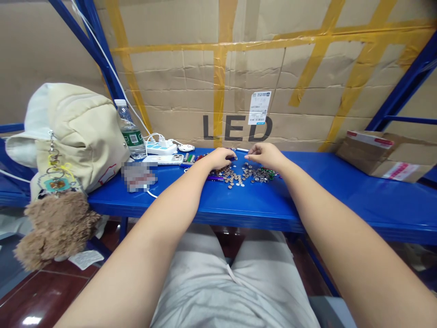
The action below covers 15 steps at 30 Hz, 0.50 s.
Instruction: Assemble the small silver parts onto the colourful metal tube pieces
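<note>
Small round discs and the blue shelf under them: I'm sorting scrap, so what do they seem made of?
The small round discs look like bare metal, silvery with glinting highlights, though they are too small to be sure. The blue shelf looks like painted sheet metal, judging by its smooth glossy blue coat, thin folded front edge and soft reflections.

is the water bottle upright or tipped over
Upright: the water bottle stands on the blue shelf, cap uppermost, beside the cream bag.
</note>
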{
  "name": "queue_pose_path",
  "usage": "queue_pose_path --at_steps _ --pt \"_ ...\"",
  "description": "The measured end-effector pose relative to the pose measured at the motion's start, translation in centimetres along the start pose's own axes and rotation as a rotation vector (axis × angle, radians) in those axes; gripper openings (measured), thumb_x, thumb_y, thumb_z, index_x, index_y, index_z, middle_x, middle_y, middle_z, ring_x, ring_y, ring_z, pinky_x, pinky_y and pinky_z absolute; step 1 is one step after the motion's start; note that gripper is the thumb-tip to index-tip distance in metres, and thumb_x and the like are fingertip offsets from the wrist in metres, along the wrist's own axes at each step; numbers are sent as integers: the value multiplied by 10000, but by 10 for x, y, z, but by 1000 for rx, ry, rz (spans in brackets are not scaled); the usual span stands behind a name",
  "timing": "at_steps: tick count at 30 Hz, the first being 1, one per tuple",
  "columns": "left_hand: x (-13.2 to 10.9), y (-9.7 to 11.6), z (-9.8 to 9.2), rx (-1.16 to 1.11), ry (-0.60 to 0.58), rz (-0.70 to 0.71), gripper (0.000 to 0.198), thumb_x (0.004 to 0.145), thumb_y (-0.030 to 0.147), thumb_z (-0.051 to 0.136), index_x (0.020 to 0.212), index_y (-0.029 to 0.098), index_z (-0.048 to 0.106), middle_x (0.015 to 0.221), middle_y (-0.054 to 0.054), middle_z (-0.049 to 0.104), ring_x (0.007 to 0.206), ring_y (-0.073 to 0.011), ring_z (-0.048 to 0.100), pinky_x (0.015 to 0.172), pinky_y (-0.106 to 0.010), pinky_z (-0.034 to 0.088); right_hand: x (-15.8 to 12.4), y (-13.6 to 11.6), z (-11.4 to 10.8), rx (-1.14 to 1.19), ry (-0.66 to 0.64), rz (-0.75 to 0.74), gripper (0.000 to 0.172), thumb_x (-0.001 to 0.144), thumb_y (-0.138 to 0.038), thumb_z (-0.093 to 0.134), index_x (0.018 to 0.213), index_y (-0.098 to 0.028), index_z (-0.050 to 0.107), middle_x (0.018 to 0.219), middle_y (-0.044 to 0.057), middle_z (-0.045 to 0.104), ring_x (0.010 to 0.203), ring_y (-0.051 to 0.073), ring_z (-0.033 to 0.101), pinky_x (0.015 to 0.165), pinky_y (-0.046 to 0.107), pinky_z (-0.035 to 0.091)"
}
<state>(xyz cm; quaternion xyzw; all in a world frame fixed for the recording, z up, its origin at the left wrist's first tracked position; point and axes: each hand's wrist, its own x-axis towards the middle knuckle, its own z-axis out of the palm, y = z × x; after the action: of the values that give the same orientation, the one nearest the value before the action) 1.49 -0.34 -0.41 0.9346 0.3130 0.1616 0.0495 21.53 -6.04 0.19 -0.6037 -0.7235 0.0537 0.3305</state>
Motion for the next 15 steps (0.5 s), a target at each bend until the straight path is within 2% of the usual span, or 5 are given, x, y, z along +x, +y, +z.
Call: queue_pose_path --at_steps 3,7,12,15 --pt "-1 3 -1 -3 -2 8 339 816 169 516 1139 171 620 1138 -58 650 1018 -194 592 919 -303 445 0 -7 6 119 40 -24 221 677 -345 714 751 -142 665 708 44 677 633 143 587 578 253 451" --pt "1 4 -1 -1 -7 52 307 849 242 507 1121 166 628 1104 -70 659 962 -202 604 852 -309 464 0 -7 10 172 -23 -51 178 735 -306 660 787 -138 690 625 29 656 582 142 590 559 261 466" --pt "4 2 1 -3 -25 124 333 877 236 479 1187 203 595 1197 -57 622 1044 -191 577 910 -302 428 0 -1 7 188 -127 -60 186 786 -183 577 918 -145 701 735 39 695 668 146 631 659 273 508" --pt "4 3 -1 46 -42 174 319 894 246 457 1172 206 607 1181 -61 624 1032 -184 576 898 -294 424 -2 -3 3 122 -110 -133 267 780 -150 572 1028 -150 671 786 39 695 715 149 629 690 278 507"
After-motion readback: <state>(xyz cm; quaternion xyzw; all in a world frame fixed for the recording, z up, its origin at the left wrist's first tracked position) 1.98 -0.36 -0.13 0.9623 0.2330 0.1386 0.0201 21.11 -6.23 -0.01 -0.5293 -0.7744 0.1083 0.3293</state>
